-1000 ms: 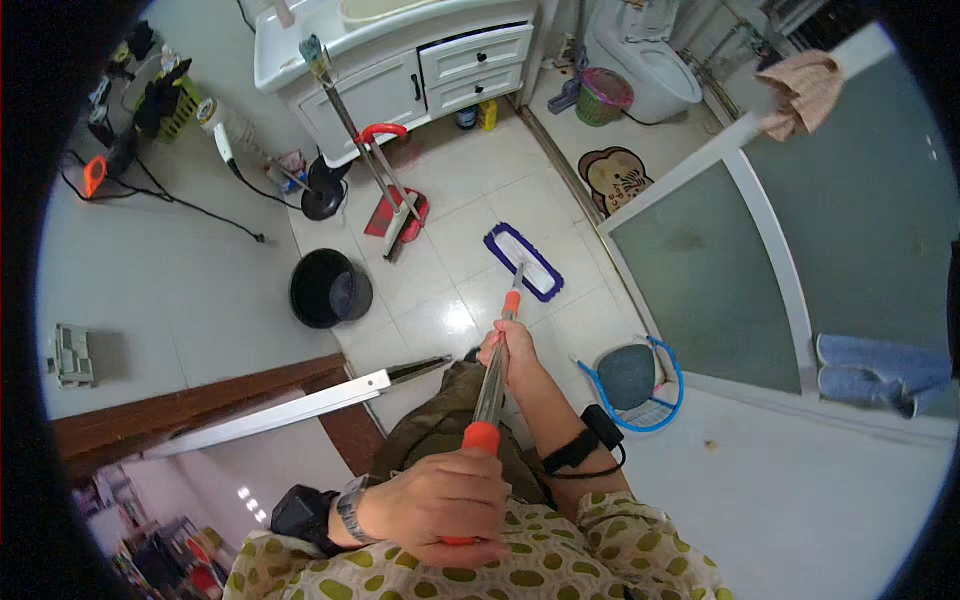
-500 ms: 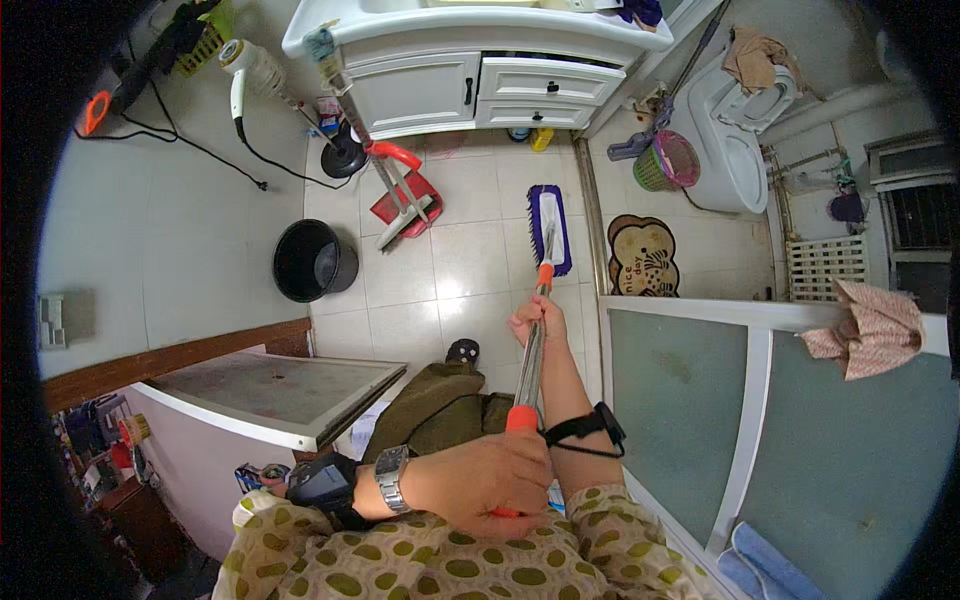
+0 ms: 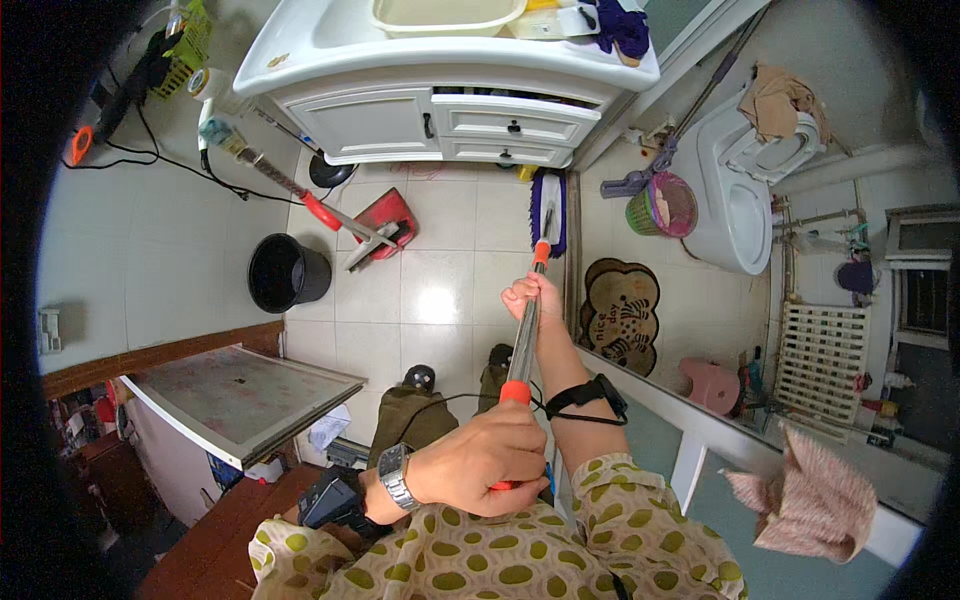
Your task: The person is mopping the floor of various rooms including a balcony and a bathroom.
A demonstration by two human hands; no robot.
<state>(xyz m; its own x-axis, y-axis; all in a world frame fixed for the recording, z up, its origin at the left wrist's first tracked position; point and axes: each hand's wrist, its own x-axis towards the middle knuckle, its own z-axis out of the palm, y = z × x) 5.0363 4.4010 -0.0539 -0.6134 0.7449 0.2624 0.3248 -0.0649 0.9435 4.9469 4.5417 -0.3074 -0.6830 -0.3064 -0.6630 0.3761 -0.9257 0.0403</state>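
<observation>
A flat mop with a purple fringed head lies on the tiled floor, its far end at the base of the white vanity cabinet. Its metal pole with orange grips runs back toward me. My left hand, wearing a metal watch at the wrist, is closed round the orange upper grip close to my body. Farther down, my right hand wraps the metal pole, with a black strap round that forearm. The mop head is close to the raised sill on its right.
Left of the mop are a red dustpan with a broom and a black bucket. The white vanity stands ahead. Beyond the sill are a brown mat, a waste basket and a toilet. A half-open door is at lower left.
The mop head has moved forward to the vanity's base. My view has moved forward too, showing more of the basin top. Both hands keep their hold on the pole.
</observation>
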